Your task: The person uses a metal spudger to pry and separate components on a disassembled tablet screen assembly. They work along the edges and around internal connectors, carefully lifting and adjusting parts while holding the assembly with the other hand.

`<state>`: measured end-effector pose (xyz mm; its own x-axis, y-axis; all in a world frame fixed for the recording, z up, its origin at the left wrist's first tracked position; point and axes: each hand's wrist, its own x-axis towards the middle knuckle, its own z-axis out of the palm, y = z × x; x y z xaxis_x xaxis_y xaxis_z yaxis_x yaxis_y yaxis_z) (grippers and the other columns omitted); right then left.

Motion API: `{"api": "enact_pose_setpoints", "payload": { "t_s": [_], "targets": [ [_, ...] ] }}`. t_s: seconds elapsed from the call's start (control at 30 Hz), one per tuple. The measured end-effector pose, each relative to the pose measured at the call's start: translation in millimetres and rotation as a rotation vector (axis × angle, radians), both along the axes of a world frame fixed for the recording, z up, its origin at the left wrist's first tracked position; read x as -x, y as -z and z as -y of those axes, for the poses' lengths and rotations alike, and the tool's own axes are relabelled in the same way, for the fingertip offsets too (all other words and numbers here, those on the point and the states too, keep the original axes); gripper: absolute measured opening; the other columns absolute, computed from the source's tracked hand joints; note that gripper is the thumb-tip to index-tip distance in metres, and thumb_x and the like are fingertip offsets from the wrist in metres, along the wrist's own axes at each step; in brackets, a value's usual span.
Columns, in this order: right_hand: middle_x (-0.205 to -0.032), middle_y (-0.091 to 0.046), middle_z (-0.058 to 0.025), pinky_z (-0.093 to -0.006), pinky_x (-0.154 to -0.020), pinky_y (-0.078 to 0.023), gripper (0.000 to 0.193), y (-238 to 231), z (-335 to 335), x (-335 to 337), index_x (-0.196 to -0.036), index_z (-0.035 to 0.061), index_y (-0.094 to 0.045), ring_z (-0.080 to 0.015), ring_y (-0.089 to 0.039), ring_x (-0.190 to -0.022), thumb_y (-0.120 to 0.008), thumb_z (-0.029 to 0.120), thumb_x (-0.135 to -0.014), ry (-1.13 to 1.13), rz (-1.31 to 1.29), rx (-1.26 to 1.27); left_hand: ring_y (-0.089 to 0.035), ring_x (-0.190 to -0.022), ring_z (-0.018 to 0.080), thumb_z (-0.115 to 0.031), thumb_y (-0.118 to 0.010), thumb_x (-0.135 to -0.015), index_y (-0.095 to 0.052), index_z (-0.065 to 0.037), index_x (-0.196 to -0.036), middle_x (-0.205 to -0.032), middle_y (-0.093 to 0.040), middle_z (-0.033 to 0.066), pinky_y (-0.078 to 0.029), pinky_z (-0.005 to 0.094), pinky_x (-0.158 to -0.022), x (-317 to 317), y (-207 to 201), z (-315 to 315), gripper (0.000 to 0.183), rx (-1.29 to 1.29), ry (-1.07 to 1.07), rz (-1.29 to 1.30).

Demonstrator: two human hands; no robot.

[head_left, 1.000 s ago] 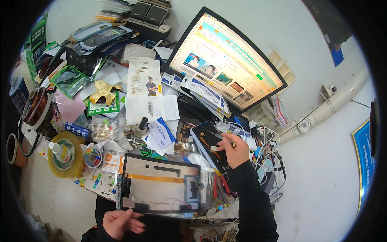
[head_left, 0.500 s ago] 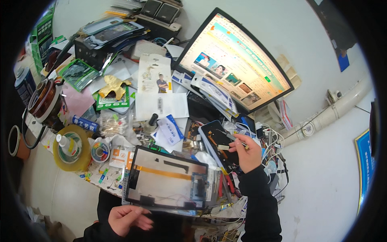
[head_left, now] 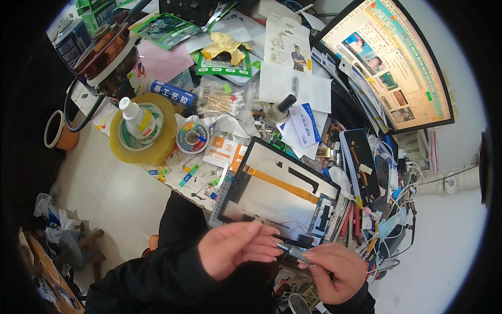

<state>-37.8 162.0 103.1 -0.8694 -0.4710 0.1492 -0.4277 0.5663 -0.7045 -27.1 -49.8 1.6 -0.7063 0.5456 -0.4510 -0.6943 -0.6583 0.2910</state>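
Note:
My right hand grips a slim metal tool with a knurled handle. Its thin tip points left toward the fingers of my left hand; whether tip and fingers touch, I cannot tell. The left hand holds nothing, thumb apart from its stretched fingers. Just beyond both hands lies a tablet screen panel, silver back facing up in a black frame. Across it runs an orange flat cable, and a small circuit board sits at its right end. The hands hide part of its near edge.
An opened phone lies right of the panel, beside red-handled tools and tangled cables. Left stand a tape roll with a white bottle and a solder spool. A lit monitor stands at the back right.
My right hand has come back from over the opened phone toward my left hand, bringing the tool. My left hand has lifted and turned toward the tip. The view has shifted.

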Motion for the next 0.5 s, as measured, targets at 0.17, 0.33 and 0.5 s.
{"api": "enact_pose_setpoints", "payload": {
  "t_s": [0.17, 0.33, 0.5],
  "targets": [
    [-0.082, -0.067, -0.0150, -0.0342, -0.066, -0.052, 0.016, 1.1, 2.0, 3.2, -0.102, -0.0030, -0.067, -0.0296, -0.067, -0.073, -0.066, -0.003, -0.086, -0.043, -0.029, 0.035, -0.071, -0.097, 0.0326, -0.024, -0.039, -0.107, -0.059, 0.009, -0.117, -0.106, -0.069, 0.0249, -0.058, 0.0381, -0.088, -1.5, 0.8, 0.4, 0.039, -0.014, -0.008, 0.026],
    [-0.084, -0.067, -0.0157, -0.0346, -0.067, -0.052, 0.016, 2.2, 2.0, 2.2, -0.101, -0.0033, -0.067, -0.0298, -0.067, -0.074, -0.066, -0.005, -0.086, -0.059, -0.030, 0.019, -0.072, -0.093, 0.0313, -0.021, -0.044, -0.106, -0.061, 0.008, -0.114, -0.104, -0.069, 0.0243, -0.060, 0.0379, -0.085, -3.3, 0.7, 0.7, 0.035, 0.027, -0.026, 0.029],
    [-0.082, -0.069, -0.0131, -0.0335, -0.067, -0.054, 0.019, 3.7, 6.0, 0.7, -0.099, -0.0015, -0.068, -0.0266, -0.068, -0.073, -0.067, -0.006, -0.081, -0.025, -0.027, -0.040, -0.073, -0.090, 0.0299, -0.019, -0.048, -0.104, -0.063, 0.008, -0.111, -0.102, -0.070, 0.0231, -0.061, 0.0370, -0.082, -3.3, -0.3, 2.4, 0.032, 0.082, -0.014, 0.048]
  ]
}}
